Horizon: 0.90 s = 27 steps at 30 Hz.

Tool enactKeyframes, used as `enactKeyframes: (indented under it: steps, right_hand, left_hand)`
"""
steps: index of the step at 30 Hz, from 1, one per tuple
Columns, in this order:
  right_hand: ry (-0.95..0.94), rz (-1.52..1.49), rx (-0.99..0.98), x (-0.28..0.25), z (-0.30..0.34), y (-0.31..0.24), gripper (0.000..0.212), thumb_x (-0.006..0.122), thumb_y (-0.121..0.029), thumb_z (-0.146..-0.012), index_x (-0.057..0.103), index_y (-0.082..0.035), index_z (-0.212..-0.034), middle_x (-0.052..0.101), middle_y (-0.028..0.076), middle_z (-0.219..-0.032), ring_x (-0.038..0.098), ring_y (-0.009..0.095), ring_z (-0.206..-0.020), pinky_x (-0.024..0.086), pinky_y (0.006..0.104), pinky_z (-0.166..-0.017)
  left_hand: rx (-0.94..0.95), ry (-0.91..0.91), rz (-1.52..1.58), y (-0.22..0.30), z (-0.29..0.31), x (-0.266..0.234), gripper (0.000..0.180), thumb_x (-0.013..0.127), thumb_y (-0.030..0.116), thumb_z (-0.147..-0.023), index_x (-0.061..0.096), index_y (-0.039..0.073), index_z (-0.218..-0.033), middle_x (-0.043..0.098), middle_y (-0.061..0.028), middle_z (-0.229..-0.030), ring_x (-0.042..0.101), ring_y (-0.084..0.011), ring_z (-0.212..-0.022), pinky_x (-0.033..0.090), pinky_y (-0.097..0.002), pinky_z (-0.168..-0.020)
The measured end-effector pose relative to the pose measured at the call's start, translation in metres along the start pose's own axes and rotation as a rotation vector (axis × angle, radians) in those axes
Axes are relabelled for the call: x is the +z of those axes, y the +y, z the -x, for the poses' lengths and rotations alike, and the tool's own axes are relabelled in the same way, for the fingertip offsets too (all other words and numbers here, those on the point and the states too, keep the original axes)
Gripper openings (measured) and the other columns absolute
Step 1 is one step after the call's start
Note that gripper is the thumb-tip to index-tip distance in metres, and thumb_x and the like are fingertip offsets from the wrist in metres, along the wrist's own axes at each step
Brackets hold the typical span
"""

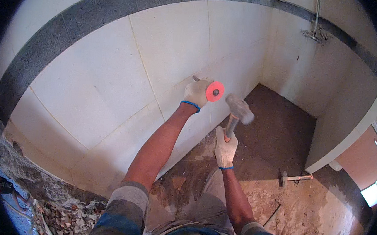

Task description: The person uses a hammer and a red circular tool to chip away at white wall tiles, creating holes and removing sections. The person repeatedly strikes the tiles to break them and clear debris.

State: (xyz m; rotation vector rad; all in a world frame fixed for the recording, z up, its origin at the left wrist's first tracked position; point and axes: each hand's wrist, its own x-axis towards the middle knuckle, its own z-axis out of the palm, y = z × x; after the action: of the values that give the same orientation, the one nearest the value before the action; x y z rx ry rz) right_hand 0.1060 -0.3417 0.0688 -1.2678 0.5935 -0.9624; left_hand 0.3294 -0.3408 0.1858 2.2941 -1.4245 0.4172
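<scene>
My left hand [195, 94], in a white knit glove with a blue cuff, is closed around a chisel [216, 92] with a round pink-red hand guard. The chisel's metal end shows in the middle of the guard, and its tip points at the white tiled wall [167, 42]. Whether the tip touches the tiles I cannot tell. Gloved the same way, my right hand [225, 150] grips the handle of a club hammer [240, 109]. The hammer's heavy grey head is raised, slightly blurred, just right of the chisel and apart from it.
A second hammer [285, 179] lies on the wet, dirty floor [253, 196] at right, with a thin dark rod [272, 214] nearer me. Broken rubble [69, 222] is heaped at lower left. A partition wall [340, 128] stands at right, and a shower fitting [314, 35] hangs on the far wall.
</scene>
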Motion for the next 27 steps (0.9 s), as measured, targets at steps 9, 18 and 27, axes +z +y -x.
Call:
enactKeyframes:
  steps: [9, 18, 27]
  right_hand:
    - [-0.108, 0.159, 0.069, 0.001, -0.028, -0.007, 0.036, 0.075, -0.032, -0.103, 0.065, 0.0, -0.09, 0.062, 0.0, -0.075, 0.052, 0.008, -0.07, 0.048, 0.0334, -0.061]
    - [0.111, -0.322, 0.005, 0.007, -0.007, -0.018, 0.031, 0.071, -0.029, -0.108, 0.063, -0.008, -0.086, 0.054, -0.005, -0.07, 0.047, 0.007, -0.054, 0.038, 0.0297, -0.048]
    - [0.016, 0.061, -0.067, -0.026, -0.022, -0.019, 0.026, 0.075, -0.024, -0.103, 0.066, -0.005, -0.088, 0.059, -0.005, -0.073, 0.051, 0.006, -0.064, 0.042, 0.0301, -0.057]
  left_hand:
    - [0.092, 0.063, -0.08, 0.007, -0.006, -0.011, 0.029, 0.064, 0.034, -0.1, 0.072, 0.018, -0.123, 0.076, -0.0141, -0.126, 0.073, -0.0394, -0.114, 0.06, -0.0548, -0.093]
    - [0.006, 0.031, -0.167, 0.004, -0.009, -0.01, 0.031, 0.065, 0.037, -0.1, 0.075, 0.017, -0.121, 0.076, -0.0138, -0.126, 0.072, -0.0403, -0.117, 0.057, -0.0535, -0.1]
    - [0.019, -0.023, -0.134, 0.007, -0.004, -0.018, 0.029, 0.063, 0.034, -0.1, 0.074, 0.016, -0.119, 0.076, -0.0155, -0.124, 0.07, -0.0401, -0.119, 0.057, -0.0536, -0.1]
